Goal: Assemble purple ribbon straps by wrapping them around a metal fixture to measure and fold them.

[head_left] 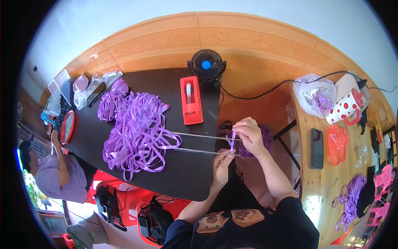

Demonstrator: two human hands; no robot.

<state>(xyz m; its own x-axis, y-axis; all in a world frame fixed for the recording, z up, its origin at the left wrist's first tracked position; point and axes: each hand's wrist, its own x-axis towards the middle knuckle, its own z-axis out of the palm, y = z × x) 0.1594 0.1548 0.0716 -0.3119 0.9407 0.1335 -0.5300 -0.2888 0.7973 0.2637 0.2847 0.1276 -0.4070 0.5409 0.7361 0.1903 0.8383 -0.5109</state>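
Dark shirt (286,232); fingers (244,129) of both hands (222,169) (251,140) closed on purple ribbon (233,137), past table edge (212,126)

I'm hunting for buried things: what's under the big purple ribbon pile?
The dark table shows around the purple ribbon pile. Two thin rods reach its right side; whether they continue beneath, or anything else lies there, is covered.

No legible lettering, small dark marking (190,112) unreadable on red tape dispenser (192,107)

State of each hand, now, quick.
Left hand: closed, pinching the purple ribbon by the lower thin rod.
Right hand: closed, pinching the same ribbon higher up.
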